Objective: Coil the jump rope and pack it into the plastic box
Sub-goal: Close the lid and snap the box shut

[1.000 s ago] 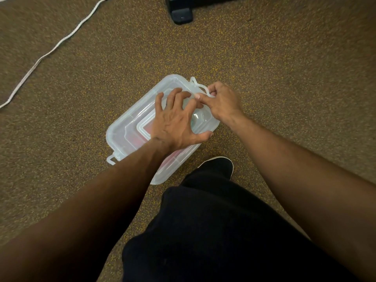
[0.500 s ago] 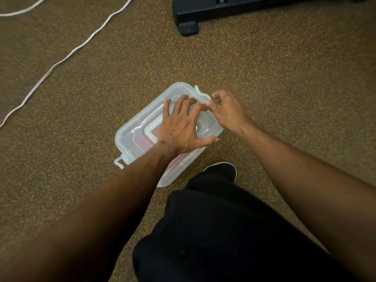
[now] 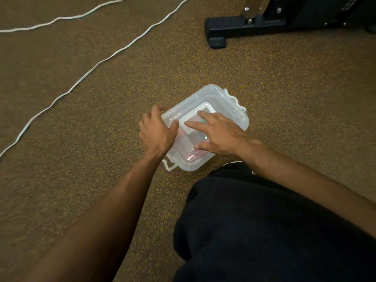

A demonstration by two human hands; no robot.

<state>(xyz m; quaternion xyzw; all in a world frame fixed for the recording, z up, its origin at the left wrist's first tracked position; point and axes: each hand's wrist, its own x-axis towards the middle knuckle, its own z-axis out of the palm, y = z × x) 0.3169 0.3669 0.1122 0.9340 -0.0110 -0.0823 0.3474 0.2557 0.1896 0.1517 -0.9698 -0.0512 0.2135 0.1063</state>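
Clear plastic box (image 3: 220, 98) sits lidded on the carpet, left hand (image 3: 156, 132) gripping its edge, right hand (image 3: 221, 135) spread flat on top; latching likely comes next.

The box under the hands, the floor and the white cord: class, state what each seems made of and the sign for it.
Box: translucent, glossy plastic; pinkish contents show through the lid. Floor: probably low-pile carpet, matte brown with yellow flecks. White cord: perhaps braided rope or cable; too thin to tell.

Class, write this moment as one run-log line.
stage: closing box | left hand: gripping the plastic box by its left edge | right hand: flat on lid | white cord: on carpet
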